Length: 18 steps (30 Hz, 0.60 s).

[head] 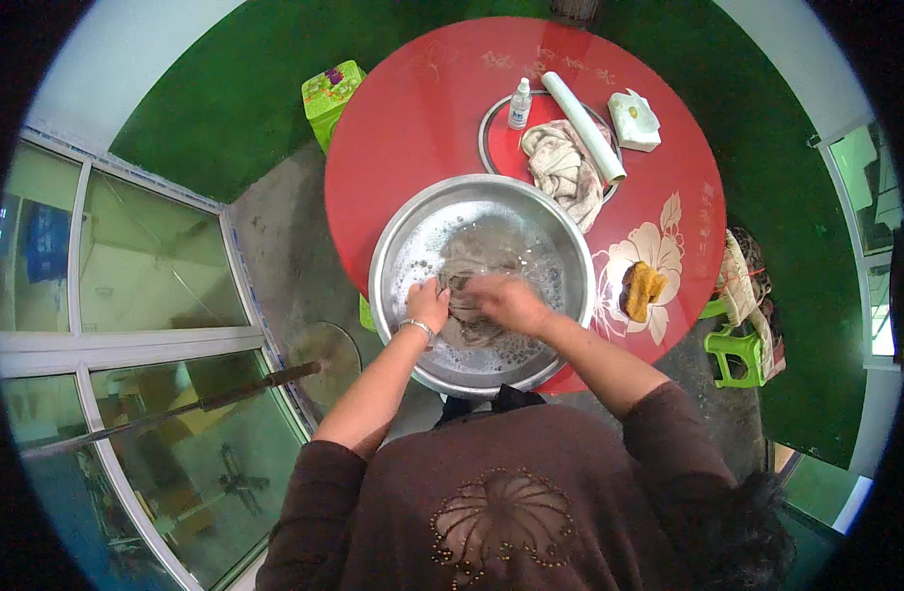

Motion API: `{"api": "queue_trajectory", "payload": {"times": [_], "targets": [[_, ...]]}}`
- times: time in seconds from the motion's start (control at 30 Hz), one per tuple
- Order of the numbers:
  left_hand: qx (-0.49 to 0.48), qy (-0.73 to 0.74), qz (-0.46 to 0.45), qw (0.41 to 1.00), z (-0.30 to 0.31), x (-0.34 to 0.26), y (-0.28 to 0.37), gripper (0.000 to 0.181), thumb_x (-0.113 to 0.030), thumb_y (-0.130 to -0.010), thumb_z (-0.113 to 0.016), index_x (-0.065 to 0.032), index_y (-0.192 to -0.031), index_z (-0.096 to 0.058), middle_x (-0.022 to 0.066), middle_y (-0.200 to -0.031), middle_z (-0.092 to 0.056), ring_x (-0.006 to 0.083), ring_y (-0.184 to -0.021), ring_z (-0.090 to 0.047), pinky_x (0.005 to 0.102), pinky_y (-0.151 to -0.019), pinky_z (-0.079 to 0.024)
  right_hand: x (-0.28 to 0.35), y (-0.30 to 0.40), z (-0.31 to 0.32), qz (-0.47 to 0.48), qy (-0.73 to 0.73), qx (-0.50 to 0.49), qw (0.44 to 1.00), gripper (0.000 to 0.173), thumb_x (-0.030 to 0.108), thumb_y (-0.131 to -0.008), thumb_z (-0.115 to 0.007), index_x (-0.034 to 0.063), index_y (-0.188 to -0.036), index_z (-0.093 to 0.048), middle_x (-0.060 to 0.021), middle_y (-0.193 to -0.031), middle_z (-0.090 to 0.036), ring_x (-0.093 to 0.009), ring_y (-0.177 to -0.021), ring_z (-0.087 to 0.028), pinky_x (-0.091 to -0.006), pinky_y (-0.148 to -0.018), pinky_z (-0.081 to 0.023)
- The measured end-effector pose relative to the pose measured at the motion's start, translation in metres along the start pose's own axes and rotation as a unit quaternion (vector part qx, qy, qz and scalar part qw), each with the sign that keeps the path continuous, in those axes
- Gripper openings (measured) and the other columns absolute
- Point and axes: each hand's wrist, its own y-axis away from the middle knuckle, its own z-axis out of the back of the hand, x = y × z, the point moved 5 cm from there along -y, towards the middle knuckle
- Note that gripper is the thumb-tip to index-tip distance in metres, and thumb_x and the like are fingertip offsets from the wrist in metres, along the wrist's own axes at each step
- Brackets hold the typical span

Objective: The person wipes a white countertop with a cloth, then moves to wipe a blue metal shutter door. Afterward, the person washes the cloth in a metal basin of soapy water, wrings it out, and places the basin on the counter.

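A large metal basin (381,275) of sudsy water stands at the near edge of a round red table (393,133). In the water lies a wet grey-brown cloth (476,332). My left hand (427,304), with a bracelet at the wrist, is closed on the cloth's left side. My right hand (507,299) rests on or just over the cloth's middle, somewhat blurred; its fingertips are hard to make out, so whether it grips the cloth does not show.
Behind the basin are a spray bottle (520,105), a white roll (583,125), a crumpled towel (563,166) and a tissue pack (634,122). A yellow-brown cloth (642,291) lies right of the basin. Green stools (734,357) and a pole-mounted round base (326,362) stand on the floor.
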Motion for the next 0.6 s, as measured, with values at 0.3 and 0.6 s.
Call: {"api": "queue_trajectory", "payload": {"times": [0.3, 0.6], "targets": [[0.027, 0.427, 0.127, 0.895, -0.042, 0.001, 0.004, 0.060, -0.046, -0.091, -0.042, -0.0066, -0.135, -0.035, 0.0172, -0.124, -0.051, 0.0311, -0.112, -0.052, 0.0418, -0.087, -0.046, -0.048, 0.005, -0.016, -0.303, -0.176, -0.153, 0.924, 0.066, 0.016, -0.080, -0.064, 0.0092, -0.137, -0.032, -0.0204, -0.111, -0.054, -0.029, -0.105, -0.053, -0.0385, -0.086, -0.046], [0.200, 0.686, 0.179, 0.676, -0.016, -0.035, 0.027, 0.061, -0.060, -0.091, -0.029, -0.0132, -0.124, -0.050, 0.0103, -0.117, -0.056, 0.0260, -0.105, -0.056, 0.0422, -0.088, -0.046, 0.062, -0.002, -0.010, -0.159, -0.348, -0.165, 0.909, 0.029, 0.026, -0.081, -0.069, 0.0057, -0.093, -0.051, -0.0018, -0.087, -0.053, -0.009, -0.077, -0.047, -0.0259, -0.065, -0.043]]}}
